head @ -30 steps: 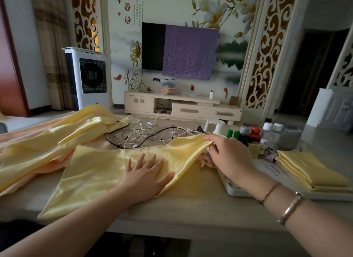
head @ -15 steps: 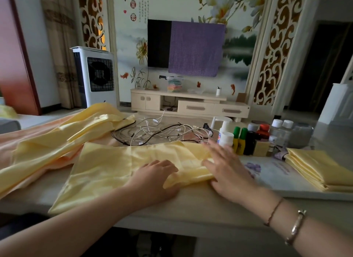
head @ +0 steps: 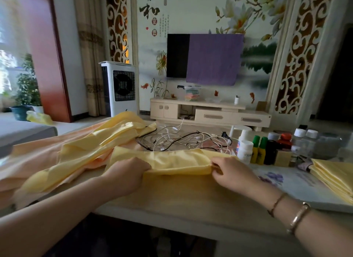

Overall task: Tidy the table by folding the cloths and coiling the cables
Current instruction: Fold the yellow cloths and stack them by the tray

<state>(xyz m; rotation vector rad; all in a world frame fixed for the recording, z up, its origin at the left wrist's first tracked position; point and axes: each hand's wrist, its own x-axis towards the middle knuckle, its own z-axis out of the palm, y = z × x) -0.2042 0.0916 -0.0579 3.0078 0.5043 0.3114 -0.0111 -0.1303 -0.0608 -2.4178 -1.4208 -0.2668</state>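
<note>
Gripping yellow cloth (head: 177,161) at both ends: left hand (head: 126,172) fingers curled round left end, right hand (head: 232,173) fingers pinching right end. Lying folded on bench (head: 181,197), just before tangled cables (head: 183,140).

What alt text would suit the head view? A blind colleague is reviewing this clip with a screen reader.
A person's left hand and right hand grip the two ends of a yellow cloth on a table. Behind it lie tangled cables, with unfolded cloths on the left and small bottles and folded cloths on the right.
</note>
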